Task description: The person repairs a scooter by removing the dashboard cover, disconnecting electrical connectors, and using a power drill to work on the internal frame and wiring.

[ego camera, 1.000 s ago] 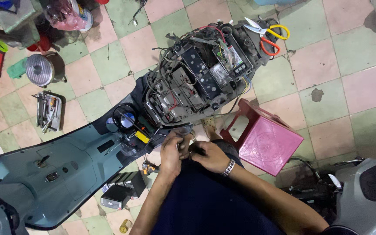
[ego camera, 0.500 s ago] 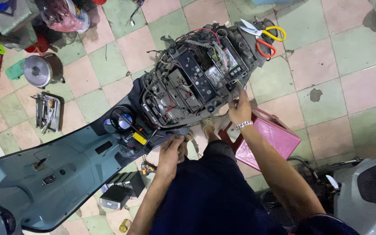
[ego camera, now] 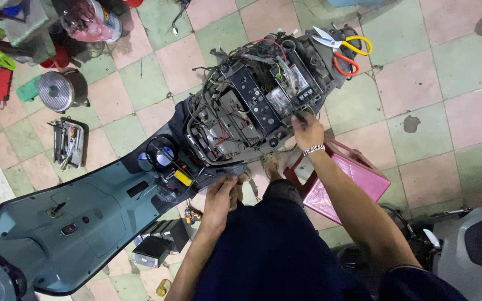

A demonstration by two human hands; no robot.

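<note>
The right hand [ego camera: 307,129] pinches wiring [ego camera: 285,72] at the opened scooter body's [ego camera: 241,108] right edge. The left hand [ego camera: 221,192], fingers curled closed, presses its near edge; best to tug gently

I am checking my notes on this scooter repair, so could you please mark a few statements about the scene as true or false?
1. The right hand reaches into the scooter's open compartment of wires and parts. True.
2. The left hand holds the scissors. False: the scissors, with yellow and orange handles, lie on the scooter's rear end, with no hand on them.
3. A pink stool stands by the person's right forearm. True.
4. The floor is bare grey concrete. False: it has pink and green tiles.
5. The right wrist bears a bracelet. True.
</note>
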